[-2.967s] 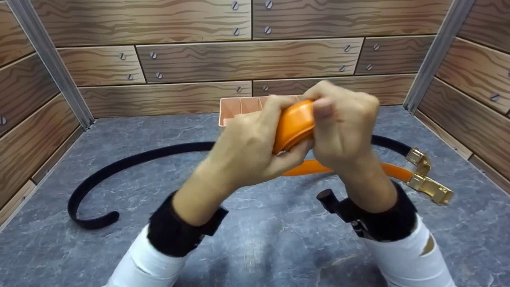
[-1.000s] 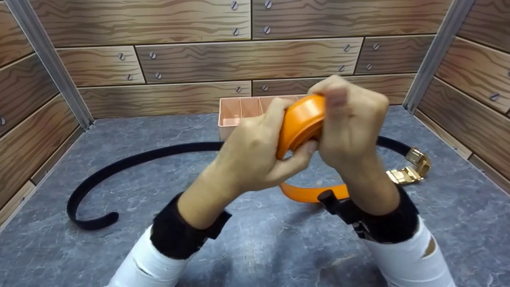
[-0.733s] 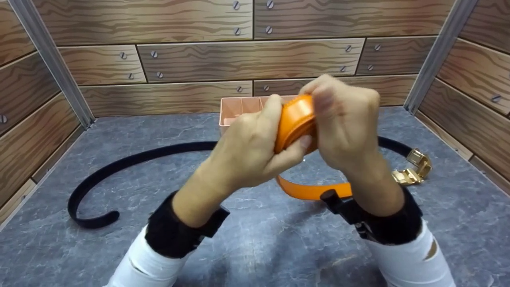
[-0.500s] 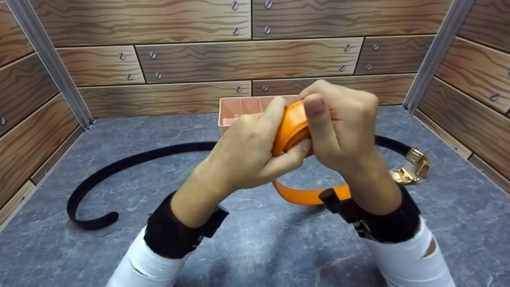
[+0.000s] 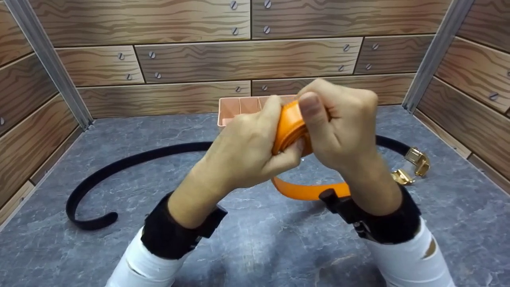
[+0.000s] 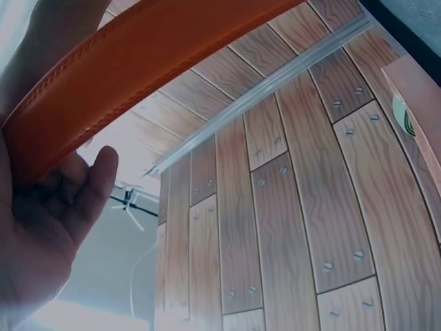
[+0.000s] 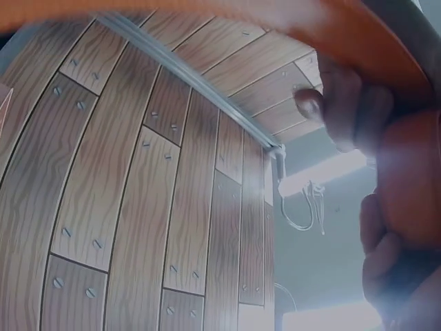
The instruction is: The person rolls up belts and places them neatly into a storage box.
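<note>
Above the desk [image 5: 239,235], just right of frame centre, the left hand [image 5: 248,143] and right hand [image 5: 346,123] grip the coiled orange belt [image 5: 289,124] with curled fingers, probably so its layers cannot loosen.

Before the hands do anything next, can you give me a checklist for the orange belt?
1. Left hand gripping the coiled orange belt: ok.
2. Right hand gripping it too: ok.
3. Belt rolled all the way: not ok, a loose length runs below the hands.
4. Orange belt's buckle clear of the black belt's buckle: cannot tell, they look very close.
5. Every pink tray compartment empty: cannot tell, hands hide some.
</note>
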A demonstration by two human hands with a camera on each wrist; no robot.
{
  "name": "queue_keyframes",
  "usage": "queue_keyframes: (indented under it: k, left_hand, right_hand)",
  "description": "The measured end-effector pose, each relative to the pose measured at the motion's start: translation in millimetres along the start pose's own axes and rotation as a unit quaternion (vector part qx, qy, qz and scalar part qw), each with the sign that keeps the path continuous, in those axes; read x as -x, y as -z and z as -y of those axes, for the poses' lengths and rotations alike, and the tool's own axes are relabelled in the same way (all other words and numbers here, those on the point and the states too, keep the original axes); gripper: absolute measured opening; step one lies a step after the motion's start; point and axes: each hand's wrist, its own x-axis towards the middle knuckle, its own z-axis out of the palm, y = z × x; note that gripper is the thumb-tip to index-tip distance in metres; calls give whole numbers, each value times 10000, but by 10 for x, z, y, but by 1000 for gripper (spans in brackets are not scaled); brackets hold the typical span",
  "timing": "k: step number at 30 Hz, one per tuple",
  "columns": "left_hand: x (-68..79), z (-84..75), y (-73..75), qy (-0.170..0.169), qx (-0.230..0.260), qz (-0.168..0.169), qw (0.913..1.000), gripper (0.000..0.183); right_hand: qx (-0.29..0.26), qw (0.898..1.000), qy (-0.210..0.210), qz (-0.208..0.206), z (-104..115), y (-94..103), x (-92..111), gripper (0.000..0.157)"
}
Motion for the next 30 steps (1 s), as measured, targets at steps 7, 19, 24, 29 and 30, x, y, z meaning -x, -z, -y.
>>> queue_keyframes:
  k: [7, 19, 24, 29, 30]
  left_hand:
    - [-16, -27, -56, -215, 354, -345, 9985, 46]
    - [10, 4, 52, -183, -21, 54, 9998, 37]
    - [-9, -29, 0, -303, 263, -199, 9990, 42]
    - [-28, -63, -136, -334, 696, -729, 9943, 48]
    - [-30, -64, -149, -342, 708, -781, 9938, 47]
  right_hand:
    - [-398, 9962, -321, -709, -53, -43, 29, 70]
    - [-299, 9995, -85, -73, 20, -30, 21, 68]
    - [-282, 9988, -139, -370, 12, -27, 33, 68]
    - [-1384, 9813, -807, -1068, -43, -48, 41, 66]
    - [-1623, 9760, -901, -1139, -50, -57, 44, 64]
